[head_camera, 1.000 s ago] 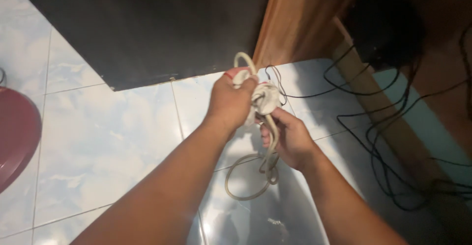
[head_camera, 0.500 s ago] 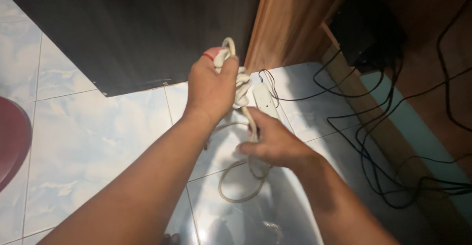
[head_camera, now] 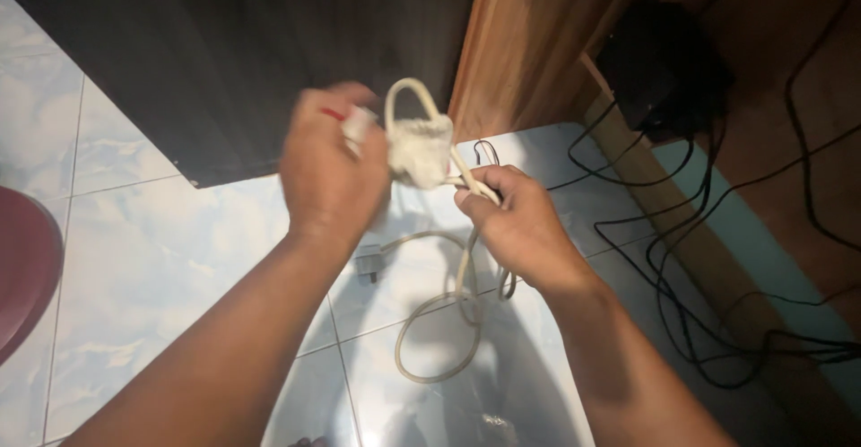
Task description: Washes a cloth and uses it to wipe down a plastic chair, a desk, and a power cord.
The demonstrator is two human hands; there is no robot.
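— Since half a second ago, what has shifted?

— Both hands have risen and drawn a little apart. The left hand (head_camera: pixel 330 173) has swung leftward, blurred with motion, and the right hand (head_camera: pixel 520 223) has come up from low over the floor to just beside the bundle.

— What does each hold?

— The left hand is closed around a white strip with a red end (head_camera: pixel 352 122), part of the off-white power cord (head_camera: pixel 448 295). The right hand pinches the cord just below its wound bundle (head_camera: pixel 419 149), fingers curled tight on it.

— And where is that cord?

— Its wrapped bundle hangs in the air between the two hands, one loop standing above it. The rest drops from the right hand in a loose loop that lies on the tiled floor (head_camera: pixel 161 259), with the grey plug (head_camera: pixel 369 261) resting near the left wrist.

— Around them?

— A dark cabinet panel (head_camera: pixel 251 43) stands behind, a wooden board (head_camera: pixel 520 34) to its right, a black box (head_camera: pixel 662 61) trailing thin black cables (head_camera: pixel 708 259) across the floor, and a maroon rounded object (head_camera: pixel 22 268) at the left edge.
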